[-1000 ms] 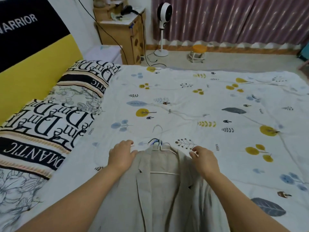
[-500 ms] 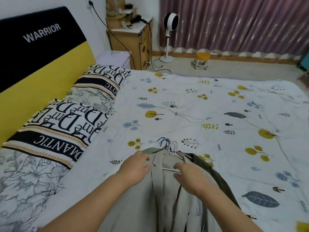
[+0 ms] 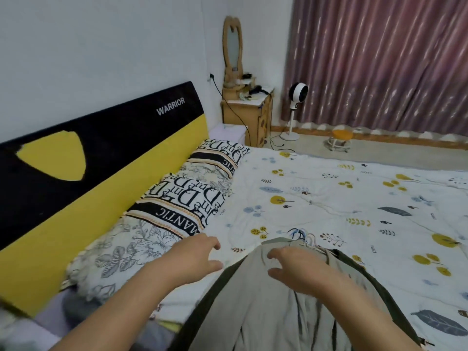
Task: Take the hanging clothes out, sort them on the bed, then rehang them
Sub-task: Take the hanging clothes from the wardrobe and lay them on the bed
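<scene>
Both of our hands hover with fingers relaxed and spread, gripping nothing. Our left hand [image 3: 200, 257] is over the bare quilt just left of the clothes, not touching them. Our right hand [image 3: 296, 268] is above the collar of the beige jacket [image 3: 268, 307]; whether its fingertips touch the cloth we cannot tell. That jacket lies on top of the pile at the near edge of the bed [image 3: 329, 198], with a dark green garment [image 3: 210, 297] showing beneath it on both sides. At the far end of the pile, the hanger hooks [image 3: 302, 235] stick out onto the leaf-printed quilt, bunched together. To our left, two lettered pillows [image 3: 182, 198] lie along the black-and-yellow headboard [image 3: 101, 153]. Beyond the bed stand a wooden dresser [image 3: 249, 115] with an oval mirror, a white pedestal fan [image 3: 296, 97], a small orange stool [image 3: 340, 138] and a mauve curtain [image 3: 379, 59].
</scene>
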Motion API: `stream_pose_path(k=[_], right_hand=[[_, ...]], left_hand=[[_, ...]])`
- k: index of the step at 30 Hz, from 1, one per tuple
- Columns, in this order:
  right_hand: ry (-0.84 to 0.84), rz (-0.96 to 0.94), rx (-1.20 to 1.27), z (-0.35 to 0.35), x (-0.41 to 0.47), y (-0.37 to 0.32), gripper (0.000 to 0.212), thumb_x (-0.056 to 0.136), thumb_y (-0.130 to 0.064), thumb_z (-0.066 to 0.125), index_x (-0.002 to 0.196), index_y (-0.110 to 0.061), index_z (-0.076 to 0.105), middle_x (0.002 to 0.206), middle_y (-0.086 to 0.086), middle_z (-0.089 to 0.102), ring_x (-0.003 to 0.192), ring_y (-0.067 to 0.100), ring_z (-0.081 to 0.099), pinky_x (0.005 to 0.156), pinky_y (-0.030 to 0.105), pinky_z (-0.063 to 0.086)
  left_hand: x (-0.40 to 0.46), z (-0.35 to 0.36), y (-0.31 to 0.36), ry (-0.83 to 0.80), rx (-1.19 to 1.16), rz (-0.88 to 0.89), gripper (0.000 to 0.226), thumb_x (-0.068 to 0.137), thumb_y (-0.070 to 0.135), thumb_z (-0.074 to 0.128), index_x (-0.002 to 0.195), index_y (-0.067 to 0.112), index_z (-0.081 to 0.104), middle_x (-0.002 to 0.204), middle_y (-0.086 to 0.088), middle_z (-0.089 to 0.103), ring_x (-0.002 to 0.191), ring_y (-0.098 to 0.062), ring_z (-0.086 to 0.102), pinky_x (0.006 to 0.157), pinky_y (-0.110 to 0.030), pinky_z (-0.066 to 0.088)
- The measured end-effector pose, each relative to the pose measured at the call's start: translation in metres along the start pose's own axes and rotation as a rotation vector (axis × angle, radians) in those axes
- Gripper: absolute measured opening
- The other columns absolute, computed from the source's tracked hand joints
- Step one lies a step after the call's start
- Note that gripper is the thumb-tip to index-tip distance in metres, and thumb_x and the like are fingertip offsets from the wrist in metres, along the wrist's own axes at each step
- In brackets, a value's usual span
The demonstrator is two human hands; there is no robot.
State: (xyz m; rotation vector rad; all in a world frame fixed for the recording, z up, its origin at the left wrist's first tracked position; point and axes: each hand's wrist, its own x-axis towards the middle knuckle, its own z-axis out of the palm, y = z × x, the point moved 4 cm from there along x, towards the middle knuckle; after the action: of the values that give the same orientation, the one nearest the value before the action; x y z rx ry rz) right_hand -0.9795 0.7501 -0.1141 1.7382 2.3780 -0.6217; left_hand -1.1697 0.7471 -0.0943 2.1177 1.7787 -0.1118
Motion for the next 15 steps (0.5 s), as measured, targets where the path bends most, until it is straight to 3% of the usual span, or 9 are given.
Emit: stream_pose_path(k=[8,15], right_hand=[[-0.010,-0.333,-0.154,-0.031,-0.036,-0.138,0.052,0.096,-0.035,0.046,0.144,-0.019,0.032,0.141,0.006,0.044,0.127,0.024,0.044,0.100,0.032,0.038],[-0.021,-0.661,-0.261,-0.039,-0.079,-0.227,0.057,0.096,-0.037,0.048,0.146,-0.021,0.026,0.147,0.005,0.037,0.130,0.023,0.041,0.104,0.035,0.038]], left_hand=[[-0.138,-0.043,-0.068,0.130,-0.022,-0.226,0.053,0.088,0.047,0.054,0.135,0.027,0.040,0.139,0.005,0.042,0.125,-0.015,0.043,0.101,-0.028,0.036],[-0.257,-0.048,-0.084,0.269,-0.064,-0.532,0.051,0.088,0.046,0.054,0.134,0.025,0.042,0.135,0.001,0.045,0.121,-0.018,0.047,0.099,-0.031,0.039]])
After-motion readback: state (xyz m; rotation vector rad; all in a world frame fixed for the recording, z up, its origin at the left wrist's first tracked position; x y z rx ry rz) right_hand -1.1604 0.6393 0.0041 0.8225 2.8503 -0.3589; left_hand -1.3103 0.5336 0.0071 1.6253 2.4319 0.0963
